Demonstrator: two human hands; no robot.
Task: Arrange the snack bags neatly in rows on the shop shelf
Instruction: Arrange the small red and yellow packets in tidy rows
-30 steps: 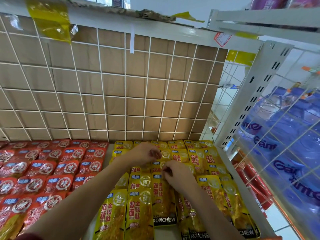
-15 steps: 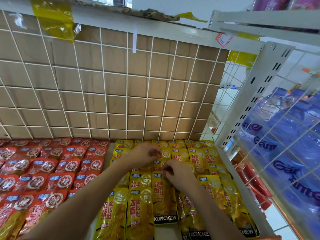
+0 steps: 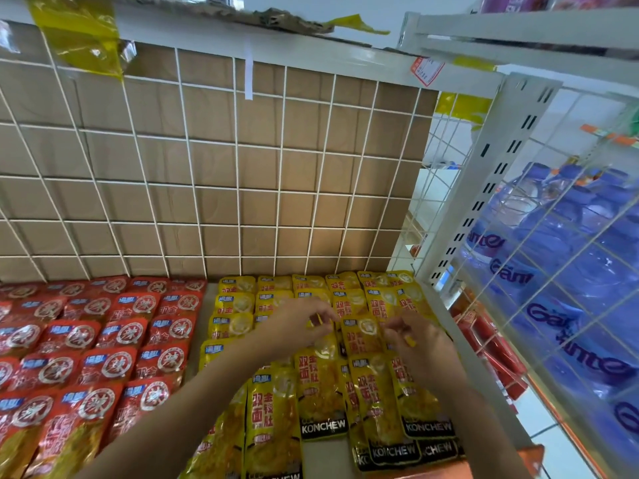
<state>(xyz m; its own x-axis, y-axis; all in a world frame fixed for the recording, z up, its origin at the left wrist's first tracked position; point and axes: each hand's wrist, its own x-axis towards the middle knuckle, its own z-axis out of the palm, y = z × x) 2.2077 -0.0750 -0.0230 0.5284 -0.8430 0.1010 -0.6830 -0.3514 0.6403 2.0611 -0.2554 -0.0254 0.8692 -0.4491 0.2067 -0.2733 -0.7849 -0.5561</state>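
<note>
From the head camera we see the shelf point(image 3: 203, 316) run back to a white wire grid point(image 3: 207, 167) backed with cardboard. Under the grid's left half the red bags point(image 3: 103, 340) lie in overlapping rows. Under its right half lie the yellow bags point(image 3: 321, 402), their back row right at the grid's foot. A narrow bare strip of shelf parts the two colours, running from the grid toward us.

Our left hand point(image 3: 297, 326) and right hand point(image 3: 420, 344) hover close over the yellow bags, a few rows out from the grid and near each other. One bag's top shows between them. Both hands have curled fingers but are blurred, so we cannot tell whether either pinches a bag.

The yellow rows farthest from the grid sit unevenly, tilted and overlapping, and a little bare shelf shows at their near edge. At the grid's right end the yellow bags reach the shelf rim beside a slotted post point(image 3: 491, 188), with no spare room there
</note>
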